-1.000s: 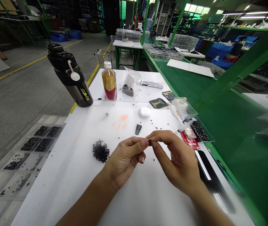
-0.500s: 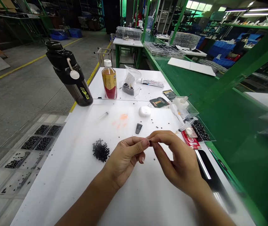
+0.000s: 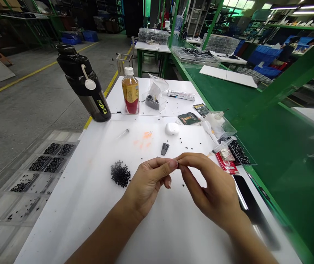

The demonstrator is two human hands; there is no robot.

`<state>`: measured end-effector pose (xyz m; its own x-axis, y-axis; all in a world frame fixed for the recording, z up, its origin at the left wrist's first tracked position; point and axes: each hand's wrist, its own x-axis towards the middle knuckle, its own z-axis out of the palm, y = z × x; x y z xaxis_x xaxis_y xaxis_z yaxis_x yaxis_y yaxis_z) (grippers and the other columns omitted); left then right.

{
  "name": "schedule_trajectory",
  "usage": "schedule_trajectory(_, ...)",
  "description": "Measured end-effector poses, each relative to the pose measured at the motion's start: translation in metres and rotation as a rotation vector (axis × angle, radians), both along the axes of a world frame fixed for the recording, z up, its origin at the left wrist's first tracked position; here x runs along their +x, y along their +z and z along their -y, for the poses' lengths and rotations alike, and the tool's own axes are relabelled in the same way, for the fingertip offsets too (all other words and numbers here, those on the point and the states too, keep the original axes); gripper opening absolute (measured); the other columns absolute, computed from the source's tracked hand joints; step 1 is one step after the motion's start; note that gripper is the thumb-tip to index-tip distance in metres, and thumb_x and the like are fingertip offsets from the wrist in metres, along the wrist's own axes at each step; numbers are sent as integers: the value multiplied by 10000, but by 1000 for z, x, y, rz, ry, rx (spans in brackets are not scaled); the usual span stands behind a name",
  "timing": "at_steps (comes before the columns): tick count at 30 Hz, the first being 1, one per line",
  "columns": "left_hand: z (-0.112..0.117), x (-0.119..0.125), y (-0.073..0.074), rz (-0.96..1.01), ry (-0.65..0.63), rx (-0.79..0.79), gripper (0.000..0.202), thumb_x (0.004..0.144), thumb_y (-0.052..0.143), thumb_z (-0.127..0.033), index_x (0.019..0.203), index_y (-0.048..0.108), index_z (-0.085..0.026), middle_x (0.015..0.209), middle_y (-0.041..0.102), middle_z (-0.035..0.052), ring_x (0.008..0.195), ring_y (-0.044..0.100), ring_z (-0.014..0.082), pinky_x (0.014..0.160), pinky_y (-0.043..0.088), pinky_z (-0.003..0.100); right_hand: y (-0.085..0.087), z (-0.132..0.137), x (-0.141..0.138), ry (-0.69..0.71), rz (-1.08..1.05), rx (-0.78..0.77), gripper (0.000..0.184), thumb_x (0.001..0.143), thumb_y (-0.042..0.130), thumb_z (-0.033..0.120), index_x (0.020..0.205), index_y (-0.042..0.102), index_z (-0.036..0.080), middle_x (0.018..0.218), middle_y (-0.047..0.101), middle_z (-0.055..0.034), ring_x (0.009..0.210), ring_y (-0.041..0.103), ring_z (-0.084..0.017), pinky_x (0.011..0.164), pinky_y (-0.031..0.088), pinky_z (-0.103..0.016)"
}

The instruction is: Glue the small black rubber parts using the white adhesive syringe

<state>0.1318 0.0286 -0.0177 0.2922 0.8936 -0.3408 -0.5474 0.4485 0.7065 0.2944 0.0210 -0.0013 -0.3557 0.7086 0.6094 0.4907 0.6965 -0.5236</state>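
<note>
My left hand (image 3: pixel 148 185) and my right hand (image 3: pixel 210 187) meet fingertip to fingertip above the white table (image 3: pixel 90 205). Both are closed in a pinch, thumb against index finger. Between the tips there seems to be a tiny dark piece, mostly hidden and too small to name. Left of my left hand lies a pile of small black parts (image 3: pixel 120 173). Just beyond the fingers are a dark grey clip-like piece (image 3: pixel 165 149) and a white rounded case (image 3: pixel 172 128). A few loose black bits dot the tabletop around them.
At the back left stand a black drink bottle (image 3: pixel 86 86) and a tea bottle (image 3: pixel 130 91). A syringe (image 3: pixel 224 145), a red packet (image 3: pixel 227 163) and a phone (image 3: pixel 252 205) line the right side. Compartment trays (image 3: pixel 21 205) with black parts sit lower left. A green bench (image 3: pixel 269 157) runs along the right.
The whole view has shifted slightly, so the table's things appear a little farther right and up. My hands keep the same fingertip pinch, with hardly any movement.
</note>
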Motion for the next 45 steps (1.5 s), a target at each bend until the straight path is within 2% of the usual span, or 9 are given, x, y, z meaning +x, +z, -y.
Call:
schedule_trajectory(4, -1, 0, -1, -36, 48, -6, 173, 769, 851, -338, 835, 819, -181, 815, 678, -1, 586, 474, 43, 636, 434, 199, -6, -2, -4, -44, -9, -25, 234, 951, 560, 25, 1138, 614, 155, 1061, 689, -53, 986, 656, -108, 862, 542, -213)
schedule_trajectory(8, 0, 0, 0, -39, 47, -27, 182, 783, 839, -330, 876, 822, -174, 894, 710, 29, 720, 573, 85, 790, 475, 241, -12, -5, -3, -99, -53, -88, 210, 959, 581, 76, 1132, 628, 185, 1046, 701, -19, 932, 668, -94, 835, 559, -199)
schedule_trajectory(11, 2, 1, 2, -99, 38, -12, 192, 783, 834, -326, 921, 825, -192, 873, 724, 27, 760, 603, 107, 866, 470, 285, -13, -6, 0, -123, -69, -152, 198, 962, 592, 109, 1128, 638, 208, 1040, 708, 4, 910, 677, -91, 818, 564, -203)
schedule_trajectory(14, 3, 3, 4, -254, 86, 55, 170, 799, 815, -331, 926, 825, -219, 784, 734, 13, 757, 618, 120, 893, 470, 307, -12, -6, -1, -136, -77, -181, 175, 967, 596, 130, 1112, 644, 216, 1014, 712, 15, 886, 681, -90, 788, 565, -204)
schedule_trajectory(18, 6, 6, 5, -399, 156, 151, 140, 829, 789, -350, 933, 814, -260, 665, 720, -27, 726, 656, 112, 864, 507, 269, -12, -5, -4, -143, -72, -147, 151, 968, 595, 130, 1093, 641, 201, 999, 710, 7, 874, 677, -86, 780, 564, -199)
schedule_trajectory(21, 8, 8, 4, -451, 177, 185, 137, 834, 784, -353, 934, 804, -262, 666, 723, -38, 719, 680, 107, 831, 536, 238, -12, -5, -4, -147, -73, -138, 149, 964, 597, 124, 1087, 638, 198, 990, 709, 4, 867, 678, -89, 793, 568, -215)
schedule_trajectory(31, 10, 7, 6, -465, 198, 232, 82, 860, 754, -308, 912, 793, -257, 655, 720, -50, 695, 686, 93, 803, 556, 201, -11, -5, -3, -117, -203, -308, 169, 955, 630, 170, 1102, 668, 244, 1021, 721, 16, 876, 694, -106, 790, 592, -236)
schedule_trajectory(38, 11, 5, 6, -531, 179, 212, 103, 876, 731, -320, 923, 778, -241, 627, 711, -46, 637, 663, 104, 773, 548, 241, -10, -5, -4, -103, -216, -266, 193, 935, 634, 112, 1065, 701, 239, 1008, 730, 21, 911, 678, -97, 813, 561, -213)
schedule_trajectory(45, 8, 4, 6, -486, 145, 206, 95, 878, 721, -290, 865, 769, -208, 603, 687, -46, 589, 654, 98, 766, 541, 250, -14, -9, -3, -57, -245, -321, 200, 914, 661, 102, 1042, 728, 242, 1003, 742, 8, 900, 696, -124, 804, 568, -256)
